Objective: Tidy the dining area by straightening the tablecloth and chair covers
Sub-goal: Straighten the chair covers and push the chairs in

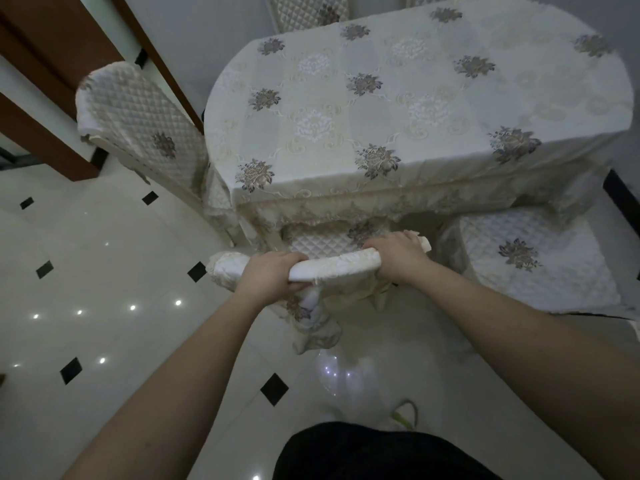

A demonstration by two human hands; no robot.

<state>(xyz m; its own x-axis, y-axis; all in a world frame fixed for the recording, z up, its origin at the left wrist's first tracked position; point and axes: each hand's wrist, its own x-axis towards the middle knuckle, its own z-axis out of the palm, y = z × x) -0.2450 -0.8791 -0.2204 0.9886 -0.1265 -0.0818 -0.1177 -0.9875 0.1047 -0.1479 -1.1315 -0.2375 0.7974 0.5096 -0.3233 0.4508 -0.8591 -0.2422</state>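
Note:
A cream tablecloth [415,109] with grey flower motifs covers the oval table, its lace hem hanging over the near edge. Directly below me stands a chair pushed under the table, its backrest top wrapped in a cream quilted chair cover [337,266]. My left hand [273,273] grips the left part of that covered top rail, fingers curled over it. My right hand [398,256] grips the right end of the same rail. Bunched cover fabric [311,323] hangs down the chair's back below my left hand.
A second covered chair [138,123] stands at the table's left side, a third [530,258] at the right with its quilted seat showing, and another chair back [308,12] beyond the table. A brown wooden door frame [52,81] is at far left. Glossy tiled floor [104,289] surrounds me.

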